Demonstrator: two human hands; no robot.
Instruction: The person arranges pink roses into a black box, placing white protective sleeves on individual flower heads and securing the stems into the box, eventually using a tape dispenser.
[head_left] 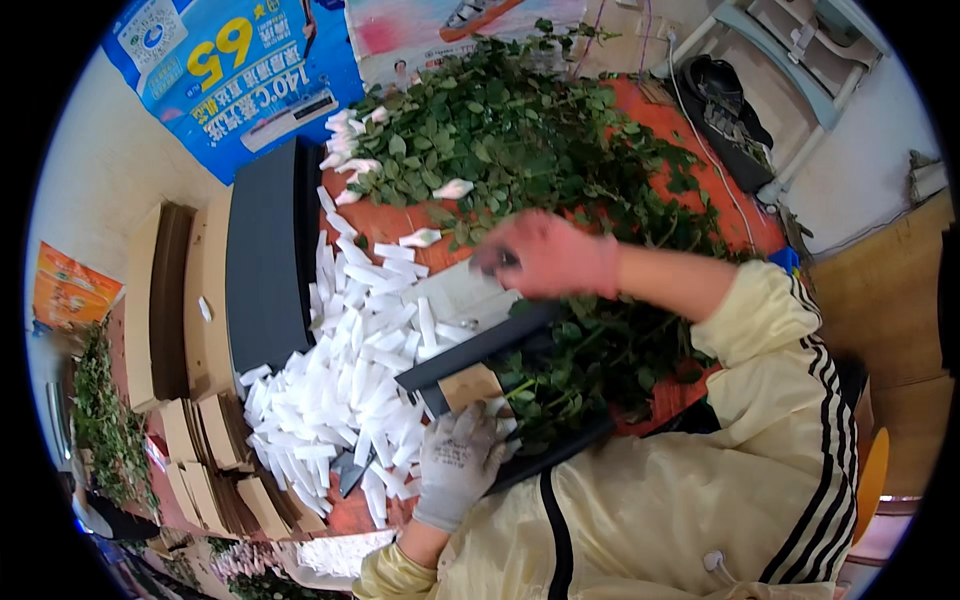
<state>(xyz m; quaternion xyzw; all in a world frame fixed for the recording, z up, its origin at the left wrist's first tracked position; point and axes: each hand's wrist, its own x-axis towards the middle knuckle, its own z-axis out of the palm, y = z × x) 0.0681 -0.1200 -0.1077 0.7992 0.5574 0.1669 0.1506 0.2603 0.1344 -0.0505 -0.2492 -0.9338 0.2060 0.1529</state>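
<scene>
My left hand (pixel 460 462), in a whitish glove, is at the near-left end of a long black box (pixel 485 345), with its fingers curled beside a small brown cardboard piece (pixel 470 386). What they grip is hidden. Leafy rose stems (pixel 570 385) lie in the box and spill to the right. Above its far side is my right hand (pixel 550 255), in a pink glove and smeared by motion. Something dark shows at its fingers, too blurred to name. Left of both hands lies a large heap of white sleeves (pixel 345 385).
Leafy roses (pixel 500 130) with white-sleeved buds are piled at the back of the red table (pixel 385 217). Along the left stand a tall black box (pixel 268 260), brown cardboard boxes (pixel 160 300) and stacked cardboard pieces (pixel 205 435). A chair (pixel 790 80) with a dark bag (pixel 720 110) is at the far right.
</scene>
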